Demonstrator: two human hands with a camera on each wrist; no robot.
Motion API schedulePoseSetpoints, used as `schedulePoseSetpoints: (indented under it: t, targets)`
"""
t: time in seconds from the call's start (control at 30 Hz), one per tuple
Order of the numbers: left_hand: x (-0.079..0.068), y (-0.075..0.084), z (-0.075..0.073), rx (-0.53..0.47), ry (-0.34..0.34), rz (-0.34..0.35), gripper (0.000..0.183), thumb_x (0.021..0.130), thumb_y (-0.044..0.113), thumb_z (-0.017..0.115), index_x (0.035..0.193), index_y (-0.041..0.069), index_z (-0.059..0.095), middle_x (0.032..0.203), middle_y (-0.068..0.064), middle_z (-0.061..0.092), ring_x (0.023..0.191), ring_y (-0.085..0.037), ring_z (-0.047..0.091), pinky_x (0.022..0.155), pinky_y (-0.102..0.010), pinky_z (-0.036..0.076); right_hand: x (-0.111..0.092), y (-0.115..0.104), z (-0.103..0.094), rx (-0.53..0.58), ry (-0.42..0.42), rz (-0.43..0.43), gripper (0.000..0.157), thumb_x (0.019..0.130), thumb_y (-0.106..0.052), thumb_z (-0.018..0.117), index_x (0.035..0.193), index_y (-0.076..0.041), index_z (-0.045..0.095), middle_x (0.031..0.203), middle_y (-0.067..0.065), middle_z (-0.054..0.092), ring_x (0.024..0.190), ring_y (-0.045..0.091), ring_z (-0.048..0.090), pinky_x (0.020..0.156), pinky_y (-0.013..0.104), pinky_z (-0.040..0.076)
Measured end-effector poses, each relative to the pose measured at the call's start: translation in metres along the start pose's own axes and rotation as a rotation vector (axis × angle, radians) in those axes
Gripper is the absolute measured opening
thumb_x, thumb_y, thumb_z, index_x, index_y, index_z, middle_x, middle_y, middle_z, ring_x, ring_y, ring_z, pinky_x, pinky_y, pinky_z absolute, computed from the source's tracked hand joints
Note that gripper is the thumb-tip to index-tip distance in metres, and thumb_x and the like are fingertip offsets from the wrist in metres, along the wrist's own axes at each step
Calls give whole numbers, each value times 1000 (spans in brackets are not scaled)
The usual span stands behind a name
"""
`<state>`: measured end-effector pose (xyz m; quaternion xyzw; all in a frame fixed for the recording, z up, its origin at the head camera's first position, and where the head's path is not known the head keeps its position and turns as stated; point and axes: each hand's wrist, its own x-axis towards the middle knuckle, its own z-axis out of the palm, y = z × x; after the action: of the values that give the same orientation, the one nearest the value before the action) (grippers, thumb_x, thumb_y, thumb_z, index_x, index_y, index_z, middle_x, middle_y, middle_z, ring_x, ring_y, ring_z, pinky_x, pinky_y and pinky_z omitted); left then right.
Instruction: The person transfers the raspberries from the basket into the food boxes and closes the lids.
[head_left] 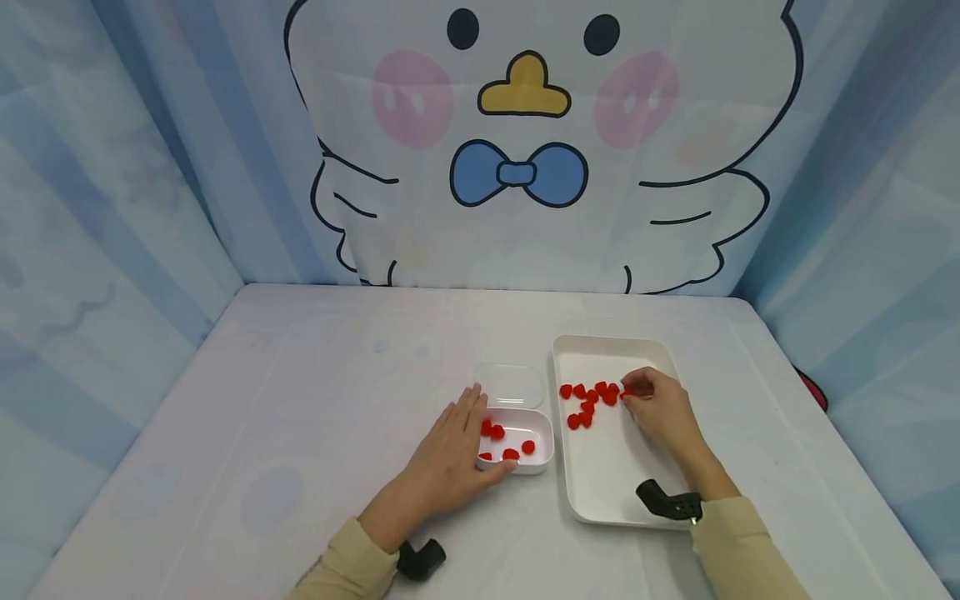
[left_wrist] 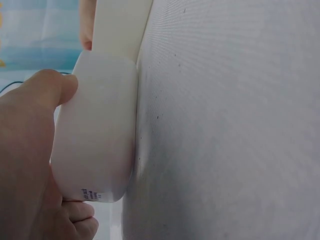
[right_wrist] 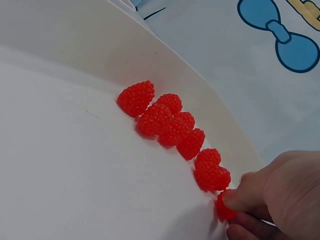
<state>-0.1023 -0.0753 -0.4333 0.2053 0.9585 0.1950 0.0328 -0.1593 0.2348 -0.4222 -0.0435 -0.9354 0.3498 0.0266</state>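
My left hand (head_left: 448, 450) holds a small white plastic box (head_left: 534, 469) at its left side, the thumb on the near rim. In the left wrist view that thumb lies at the rim of the box (left_wrist: 97, 120), with the fingers along another side. Several red raspberries (head_left: 528, 447) lie inside; the hand hides part of the interior. Over the white tray (head_left: 615, 500), my right hand (head_left: 663, 412) pinches a raspberry (right_wrist: 225, 206) between thumb and fingers. It is at the right end of several raspberries (head_left: 592, 397) in a bent line on the tray.
A clear lid (head_left: 512, 385) extends behind the box, which stands just left of the tray. The tray has a raised wall (right_wrist: 200, 95). Patterned curtains (head_left: 105, 250) surround the pale table (head_left: 330, 358) at the back and both sides.
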Motion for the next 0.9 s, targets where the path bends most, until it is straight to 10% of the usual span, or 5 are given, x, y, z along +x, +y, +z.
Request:
schedulePoseSetpoints:
  t: [0.9]
  targets:
    - [1,-1,1,7,0,12,97,87,62,60,156,5,23,165,-11,23,153,-28,22,123,-47,25,-8,-16,-6,79,27,-41,26,94,-1,61,120,0,60,120,22,64,113,36,60,102,51,51]
